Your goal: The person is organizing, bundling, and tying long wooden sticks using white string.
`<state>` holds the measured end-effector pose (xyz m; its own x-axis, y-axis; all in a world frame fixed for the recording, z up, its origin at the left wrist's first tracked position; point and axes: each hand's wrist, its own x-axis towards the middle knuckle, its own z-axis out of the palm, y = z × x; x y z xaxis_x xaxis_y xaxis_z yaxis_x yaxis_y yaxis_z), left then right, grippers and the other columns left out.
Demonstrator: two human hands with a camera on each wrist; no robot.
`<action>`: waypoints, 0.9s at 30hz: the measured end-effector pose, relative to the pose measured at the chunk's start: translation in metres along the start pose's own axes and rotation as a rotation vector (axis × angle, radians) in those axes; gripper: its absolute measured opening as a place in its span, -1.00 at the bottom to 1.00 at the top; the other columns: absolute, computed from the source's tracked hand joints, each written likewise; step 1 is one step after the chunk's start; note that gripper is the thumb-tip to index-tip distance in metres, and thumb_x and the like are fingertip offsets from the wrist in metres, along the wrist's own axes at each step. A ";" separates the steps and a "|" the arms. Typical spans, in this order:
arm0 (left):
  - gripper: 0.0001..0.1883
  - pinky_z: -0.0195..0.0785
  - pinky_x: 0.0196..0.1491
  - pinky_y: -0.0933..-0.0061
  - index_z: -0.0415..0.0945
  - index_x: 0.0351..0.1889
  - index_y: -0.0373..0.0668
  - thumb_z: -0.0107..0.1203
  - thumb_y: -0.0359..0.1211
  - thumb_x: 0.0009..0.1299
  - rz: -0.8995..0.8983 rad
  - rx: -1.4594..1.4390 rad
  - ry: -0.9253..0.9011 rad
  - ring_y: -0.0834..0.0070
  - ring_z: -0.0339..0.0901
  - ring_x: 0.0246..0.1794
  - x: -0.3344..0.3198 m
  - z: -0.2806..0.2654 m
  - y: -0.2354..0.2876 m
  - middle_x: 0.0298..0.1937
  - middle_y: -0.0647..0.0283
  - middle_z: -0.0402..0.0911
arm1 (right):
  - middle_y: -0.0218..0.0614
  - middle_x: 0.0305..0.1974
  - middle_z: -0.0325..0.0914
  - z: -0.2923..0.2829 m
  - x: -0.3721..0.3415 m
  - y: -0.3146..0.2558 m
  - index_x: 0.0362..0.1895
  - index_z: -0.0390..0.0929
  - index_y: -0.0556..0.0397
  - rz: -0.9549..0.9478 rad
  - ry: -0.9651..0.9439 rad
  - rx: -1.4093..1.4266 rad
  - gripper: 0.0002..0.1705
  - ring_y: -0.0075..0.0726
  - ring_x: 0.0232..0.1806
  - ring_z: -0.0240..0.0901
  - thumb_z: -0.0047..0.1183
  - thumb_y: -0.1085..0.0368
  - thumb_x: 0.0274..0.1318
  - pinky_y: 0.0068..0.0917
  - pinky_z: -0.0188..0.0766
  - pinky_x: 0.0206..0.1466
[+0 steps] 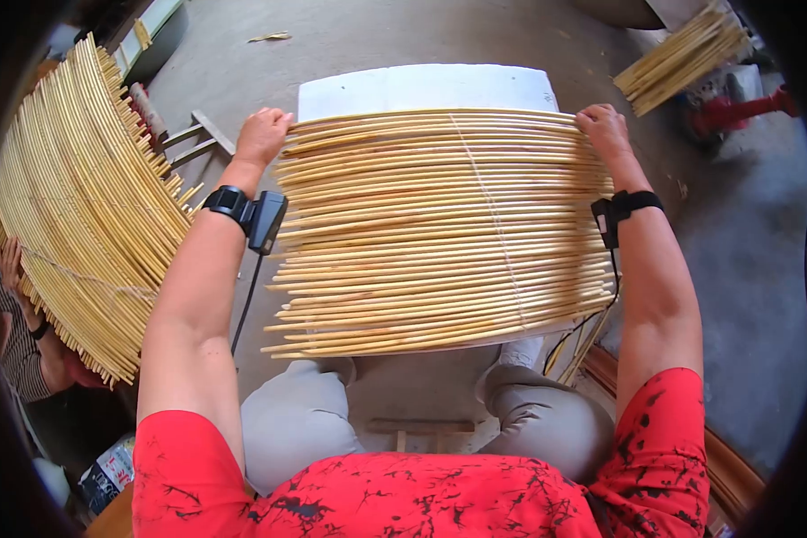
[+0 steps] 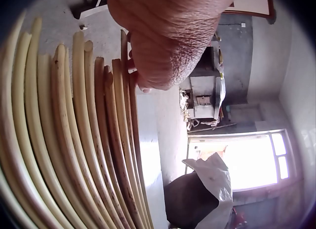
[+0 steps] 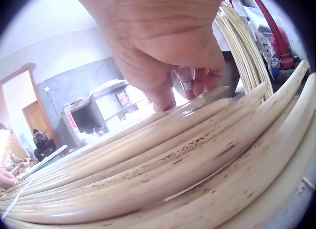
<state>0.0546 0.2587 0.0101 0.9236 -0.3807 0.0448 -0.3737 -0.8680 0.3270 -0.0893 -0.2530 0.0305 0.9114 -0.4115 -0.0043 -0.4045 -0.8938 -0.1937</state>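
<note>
A mat of pale yellow plant stalks [image 1: 403, 233], laid side by side, spans the white board [image 1: 421, 90] in front of me. White string [image 1: 484, 179] runs across the stalks right of the middle. At the far left corner my left hand [image 1: 262, 139] pinches the end of the farthest stalk; in the left wrist view its fingertips [image 2: 143, 89] are partly hidden by the palm. My right hand [image 1: 605, 133] grips the far right end, thumb and curled fingers around the stalk tip in the right wrist view. A ring [image 3: 186, 85] shows on one finger.
Left of me stands a large curved stalk mat [image 1: 90, 206], with another person's hand [image 1: 9, 264] at its edge. A bundle of loose stalks [image 1: 681, 58] lies at the far right, near a red metal piece [image 1: 744, 109]. A small wooden stool [image 1: 202, 139] is beyond my left arm.
</note>
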 end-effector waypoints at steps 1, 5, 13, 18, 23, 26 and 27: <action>-0.71 0.30 -0.15 0.25 0.57 -0.39 -0.18 -0.06 -0.18 0.28 -0.007 0.008 0.001 0.13 0.46 -0.29 -0.001 -0.001 0.003 -0.35 0.08 0.53 | -0.32 -0.13 0.47 0.000 0.000 -0.001 -0.34 0.63 -0.21 0.002 0.009 -0.006 -0.76 -0.05 -0.04 0.33 0.06 0.03 -0.07 -0.21 0.28 0.04; -0.74 0.30 -0.20 0.32 0.53 -0.41 -0.24 -0.01 -0.22 0.25 -0.112 -0.084 -0.028 0.22 0.46 -0.32 -0.003 -0.001 0.009 -0.35 0.10 0.52 | -0.29 -0.17 0.49 -0.002 0.001 -0.001 -0.36 0.63 -0.18 -0.012 0.002 0.022 -0.78 -0.07 -0.08 0.36 0.08 0.08 -0.10 -0.26 0.30 0.02; -0.75 0.29 -0.15 0.29 0.52 -0.39 -0.25 0.01 -0.23 0.24 -0.158 -0.248 -0.032 0.17 0.44 -0.22 -0.001 0.008 0.000 -0.30 0.08 0.52 | -0.25 -0.18 0.49 -0.006 -0.002 -0.004 -0.36 0.63 -0.16 -0.021 0.019 0.056 -0.79 -0.07 -0.10 0.39 0.11 0.11 -0.14 -0.27 0.30 0.03; -0.77 0.27 -0.12 0.27 0.51 -0.34 -0.21 -0.01 -0.24 0.26 -0.145 -0.272 -0.036 0.17 0.42 -0.20 -0.001 0.011 -0.008 -0.27 0.09 0.51 | -0.23 -0.19 0.49 -0.006 -0.002 -0.003 -0.35 0.63 -0.16 -0.016 0.000 0.080 -0.78 -0.06 -0.09 0.38 0.11 0.11 -0.14 -0.26 0.30 0.03; -0.74 0.18 0.05 0.21 0.45 -0.16 -0.20 -0.03 -0.27 0.28 0.192 -0.007 0.331 0.11 0.34 -0.03 -0.009 0.002 0.032 -0.13 0.05 0.47 | -0.22 -0.19 0.50 -0.005 -0.003 -0.002 -0.34 0.62 -0.16 -0.029 0.020 0.091 -0.78 -0.06 -0.08 0.38 0.09 0.11 -0.12 -0.26 0.30 0.03; -0.65 0.08 0.20 0.26 0.36 0.04 -0.21 -0.04 -0.33 0.30 0.454 -0.091 0.204 0.15 0.25 0.15 -0.017 0.004 0.080 0.07 0.01 0.37 | -0.21 -0.18 0.49 -0.003 -0.001 -0.001 -0.32 0.62 -0.14 -0.078 0.029 0.105 -0.76 -0.07 -0.08 0.38 0.08 0.11 -0.11 -0.26 0.29 0.03; -0.61 0.02 0.25 0.27 0.32 0.09 -0.20 -0.03 -0.31 0.30 0.488 -0.066 0.147 0.16 0.18 0.21 -0.021 0.009 0.097 0.13 0.01 0.31 | -0.21 -0.18 0.49 -0.003 -0.001 0.002 -0.31 0.61 -0.14 -0.085 0.032 0.096 -0.76 -0.07 -0.09 0.39 0.07 0.11 -0.10 -0.26 0.29 0.02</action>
<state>-0.0015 0.1798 0.0326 0.6471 -0.6834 0.3379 -0.7624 -0.5769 0.2932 -0.0911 -0.2548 0.0332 0.9387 -0.3414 0.0470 -0.3150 -0.9052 -0.2853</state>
